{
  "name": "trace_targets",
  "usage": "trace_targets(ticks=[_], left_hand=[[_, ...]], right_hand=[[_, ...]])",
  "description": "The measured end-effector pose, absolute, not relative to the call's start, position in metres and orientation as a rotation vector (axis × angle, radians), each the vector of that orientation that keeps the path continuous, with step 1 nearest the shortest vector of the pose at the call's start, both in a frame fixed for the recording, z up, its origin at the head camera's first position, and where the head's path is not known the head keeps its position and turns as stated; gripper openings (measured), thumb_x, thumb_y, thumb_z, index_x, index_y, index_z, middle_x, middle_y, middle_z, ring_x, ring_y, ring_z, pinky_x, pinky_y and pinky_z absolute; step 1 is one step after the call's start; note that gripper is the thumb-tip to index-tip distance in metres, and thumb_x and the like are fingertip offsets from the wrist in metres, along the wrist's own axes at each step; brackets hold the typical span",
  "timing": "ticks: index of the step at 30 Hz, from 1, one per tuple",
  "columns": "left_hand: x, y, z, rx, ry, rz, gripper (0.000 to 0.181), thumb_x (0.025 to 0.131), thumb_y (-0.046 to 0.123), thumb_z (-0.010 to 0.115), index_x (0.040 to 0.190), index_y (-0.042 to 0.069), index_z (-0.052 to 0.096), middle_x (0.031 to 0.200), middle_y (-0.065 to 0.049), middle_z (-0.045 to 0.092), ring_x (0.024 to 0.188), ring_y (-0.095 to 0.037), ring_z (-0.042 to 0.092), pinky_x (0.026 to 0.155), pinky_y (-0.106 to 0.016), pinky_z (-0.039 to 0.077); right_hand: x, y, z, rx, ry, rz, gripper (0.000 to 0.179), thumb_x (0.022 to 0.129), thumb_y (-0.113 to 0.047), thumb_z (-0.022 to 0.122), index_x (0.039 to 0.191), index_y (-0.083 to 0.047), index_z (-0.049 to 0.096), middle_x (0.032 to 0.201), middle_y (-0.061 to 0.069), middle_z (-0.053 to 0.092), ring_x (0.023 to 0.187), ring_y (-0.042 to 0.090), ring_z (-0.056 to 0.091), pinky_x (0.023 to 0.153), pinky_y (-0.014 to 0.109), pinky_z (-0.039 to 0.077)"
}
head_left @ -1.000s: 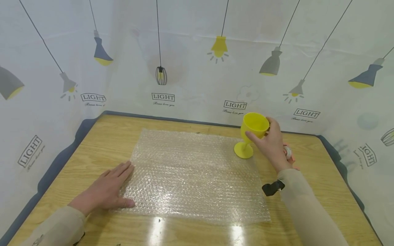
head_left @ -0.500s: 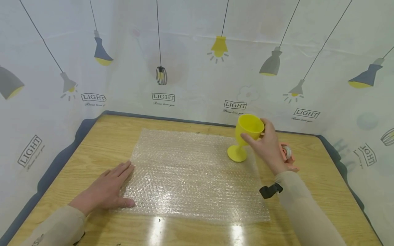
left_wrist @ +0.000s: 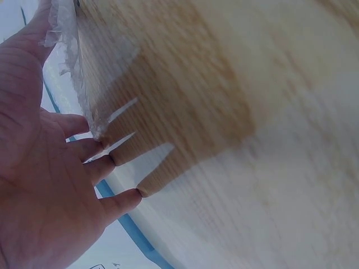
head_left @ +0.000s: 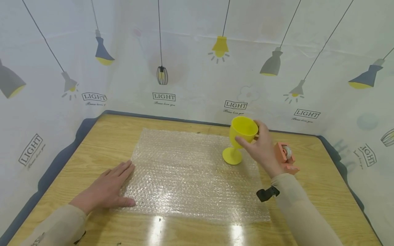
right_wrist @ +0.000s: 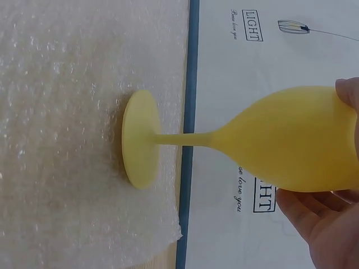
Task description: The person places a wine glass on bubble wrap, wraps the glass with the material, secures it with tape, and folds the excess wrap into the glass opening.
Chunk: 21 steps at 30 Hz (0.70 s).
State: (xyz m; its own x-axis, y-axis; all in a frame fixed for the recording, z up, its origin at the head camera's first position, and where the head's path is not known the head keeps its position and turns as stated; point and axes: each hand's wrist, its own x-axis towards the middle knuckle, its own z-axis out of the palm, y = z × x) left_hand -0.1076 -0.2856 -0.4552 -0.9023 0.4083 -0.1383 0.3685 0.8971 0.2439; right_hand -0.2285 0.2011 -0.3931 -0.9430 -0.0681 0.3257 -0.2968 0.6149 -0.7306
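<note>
My right hand (head_left: 261,148) holds a yellow goblet (head_left: 236,135) by its bowl, thumb on the near side and fingers round the far right. The goblet is upright, its round foot close over the right part of a sheet of bubble wrap (head_left: 191,177). In the right wrist view the goblet's stem and foot (right_wrist: 141,139) show whole, with fingertips at the bowl. My left hand (head_left: 107,188) rests at the sheet's left edge with its fingers straight. In the left wrist view those fingers (left_wrist: 120,204) touch the table beside the plastic edge.
A coral-coloured tape dispenser (head_left: 284,155) with a roll of tape stands on the wooden table (head_left: 320,191), right of the bubble wrap, close to my right wrist. A white cloth (head_left: 197,61) printed with lamps hangs behind the table and along its sides.
My right hand has carried the goblet leftward and slightly nearer, further over the bubble wrap. More of the tape dispenser now shows. The left hand has stayed in place.
</note>
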Motion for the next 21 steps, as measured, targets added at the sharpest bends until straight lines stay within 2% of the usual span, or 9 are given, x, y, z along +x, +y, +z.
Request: trace_targets(ticks=[13, 21], left_hand=[[-0.107, -0.284, -0.454, 0.589, 2.877, 0.325, 0.127, 0.075, 0.084, 0.065, 0.158, -0.006, 0.030, 0.166, -0.028, 0.024, 0.150, -0.050, 0.026, 0.114, -0.073, 0.029], [-0.108, -0.284, -0.450, 0.640, 2.899, 0.241, 0.126, 0.076, 0.086, 0.061, 0.157, -0.006, 0.033, 0.164, -0.029, 0.028, 0.149, -0.050, 0.030, 0.114, -0.074, 0.029]], right_hand=[[-0.217, 0.191, -0.392, 0.344, -2.602, 1.298, 0.082, 0.091, -0.027, 0.081, 0.152, 0.001, 0.035, 0.139, 0.022, 0.050, 0.123, 0.037, 0.054, 0.106, 0.060, 0.050], [-0.216, 0.186, -0.396, 0.374, -2.572, 1.276, 0.081, 0.089, -0.022, 0.082, 0.151, 0.003, 0.036, 0.137, 0.023, 0.052, 0.120, 0.037, 0.055, 0.102, 0.059, 0.052]])
